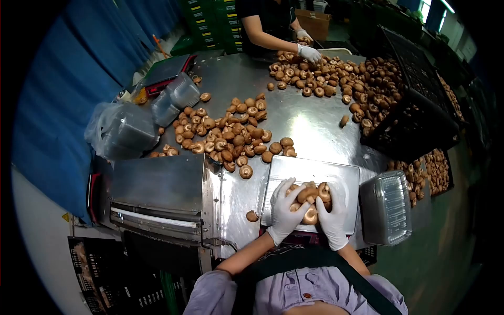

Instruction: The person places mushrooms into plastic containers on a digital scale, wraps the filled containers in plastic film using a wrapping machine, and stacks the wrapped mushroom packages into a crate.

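Observation:
Shiitake mushrooms [310, 214] are heaped in the middle of a scale's pale metal plate [342, 172], just in front of me. My left hand [286, 211], in a white glove, curls round the heap from the left with thumb and fingers on the mushrooms. From the right, my gloved right hand [333, 216] presses against the same heap, its thumb over the front mushrooms. Whether a clear tray lies under them I cannot tell. One loose mushroom [252, 216] lies left of the scale.
More mushrooms [239, 131] spread over the metal table [247, 202]. Clear plastic trays [387, 207] are stacked at right, others [128, 131] at left. A metal sealing machine [157, 181] stands left. Across the table, a co-worker's gloved hand [310, 53] touches mushrooms beside a tipped black crate [415, 123].

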A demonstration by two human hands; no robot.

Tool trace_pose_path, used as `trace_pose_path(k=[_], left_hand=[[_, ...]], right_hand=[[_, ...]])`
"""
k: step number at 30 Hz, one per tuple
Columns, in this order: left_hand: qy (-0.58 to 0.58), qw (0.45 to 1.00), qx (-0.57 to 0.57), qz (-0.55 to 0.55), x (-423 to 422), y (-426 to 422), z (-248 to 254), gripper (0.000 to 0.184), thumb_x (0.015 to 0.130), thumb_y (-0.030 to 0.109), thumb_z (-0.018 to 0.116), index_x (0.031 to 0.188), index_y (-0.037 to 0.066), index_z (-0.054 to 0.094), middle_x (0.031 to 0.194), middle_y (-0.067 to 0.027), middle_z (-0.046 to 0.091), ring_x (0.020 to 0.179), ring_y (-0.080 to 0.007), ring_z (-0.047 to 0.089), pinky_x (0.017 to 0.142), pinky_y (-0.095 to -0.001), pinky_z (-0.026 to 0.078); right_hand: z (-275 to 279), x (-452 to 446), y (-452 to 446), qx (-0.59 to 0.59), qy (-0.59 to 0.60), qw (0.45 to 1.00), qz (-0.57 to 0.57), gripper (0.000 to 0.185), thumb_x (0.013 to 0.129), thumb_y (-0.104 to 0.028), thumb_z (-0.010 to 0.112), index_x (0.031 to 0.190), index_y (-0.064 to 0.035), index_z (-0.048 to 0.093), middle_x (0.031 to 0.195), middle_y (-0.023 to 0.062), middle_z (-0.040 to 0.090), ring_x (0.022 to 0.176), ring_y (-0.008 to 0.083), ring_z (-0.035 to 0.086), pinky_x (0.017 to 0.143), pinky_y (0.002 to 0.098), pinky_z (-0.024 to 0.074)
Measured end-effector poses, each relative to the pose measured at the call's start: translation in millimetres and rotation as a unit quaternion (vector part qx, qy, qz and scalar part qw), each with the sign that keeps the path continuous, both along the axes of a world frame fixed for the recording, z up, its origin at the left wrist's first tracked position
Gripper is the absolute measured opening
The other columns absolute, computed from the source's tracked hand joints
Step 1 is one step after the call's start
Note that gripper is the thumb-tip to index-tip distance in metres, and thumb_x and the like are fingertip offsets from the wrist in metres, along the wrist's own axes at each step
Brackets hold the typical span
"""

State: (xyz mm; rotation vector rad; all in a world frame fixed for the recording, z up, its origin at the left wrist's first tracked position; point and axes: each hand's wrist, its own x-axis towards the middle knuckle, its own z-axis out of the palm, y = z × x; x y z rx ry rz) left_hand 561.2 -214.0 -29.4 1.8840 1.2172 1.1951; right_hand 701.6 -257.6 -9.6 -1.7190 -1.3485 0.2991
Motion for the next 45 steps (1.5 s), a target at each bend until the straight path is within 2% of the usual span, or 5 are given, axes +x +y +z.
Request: trace_pose_path(k=[6, 20, 29, 43, 45], left_hand=[[0.185, 0.979, 0.088, -0.017, -24.0, -6.4, -2.2, 0.051, 0.07, 0.018, 0.068, 0.119, 0.011, 0.06, 0.125, -0.0135, 0.051, 0.126, -0.0371, 0.038, 0.105, -0.0516, 0.025], [-0.06, 0.991, -0.1, 0.07, -95.2, 7.6, 6.4, 0.05, 0.076, -0.011, 0.046, 0.124, 0.001, 0.054, 0.135, -0.0159, 0.042, 0.126, -0.0279, 0.043, 0.106, -0.0377, 0.037], [0.342, 0.928, -0.147, 0.024, -141.2, -15.9, -81.8, 0.045, 0.075, 0.015, 0.066, 0.119, 0.008, 0.059, 0.125, -0.0207, 0.052, 0.116, -0.0348, 0.049, 0.1, -0.0397, 0.039], [-0.21, 0.932, -0.287, 0.073, -93.9, 4.7, 22.0, 0.039, 0.086, 0.007, 0.056, 0.124, 0.0, 0.053, 0.109, -0.0119, 0.059, 0.1, -0.0197, 0.057, 0.088, -0.0321, 0.047], [0.138, 0.984, -0.099, -0.046, -90.0, 10.0, 8.4, 0.039, 0.085, 0.011, 0.055, 0.122, -0.002, 0.053, 0.108, -0.0154, 0.057, 0.108, -0.0272, 0.052, 0.097, -0.0382, 0.04]], right_hand=[[0.0, 7.2, -8.3, 0.005, -0.117, 0.991, 0.061, 0.046, 0.074, -0.01, 0.067, 0.12, -0.0061, 0.058, 0.128, 0.0201, 0.049, 0.117, 0.0368, 0.047, 0.096, 0.0406, 0.0422], [1.0, 66.8, -38.8, -0.025, 0.033, 0.995, 0.086, 0.051, 0.075, -0.009, 0.067, 0.123, -0.0014, 0.054, 0.129, 0.0205, 0.052, 0.121, 0.0323, 0.049, 0.102, 0.0372, 0.039], [-1.2, 71.4, -40.4, -0.016, 0.009, 0.998, 0.056, 0.043, 0.076, -0.006, 0.067, 0.118, -0.0015, 0.058, 0.119, 0.0164, 0.058, 0.111, 0.0294, 0.056, 0.095, 0.035, 0.0452], [-3.9, 31.0, -25.3, -0.026, -0.17, 0.98, 0.098, 0.055, 0.071, -0.016, 0.073, 0.121, -0.0038, 0.055, 0.12, 0.0144, 0.057, 0.117, 0.0339, 0.047, 0.099, 0.0451, 0.0368], [3.5, 24.8, -22.4, 0.0, -0.173, 0.98, 0.102, 0.049, 0.071, -0.007, 0.07, 0.119, -0.0046, 0.057, 0.116, 0.0118, 0.059, 0.114, 0.0328, 0.05, 0.097, 0.0436, 0.0395]])
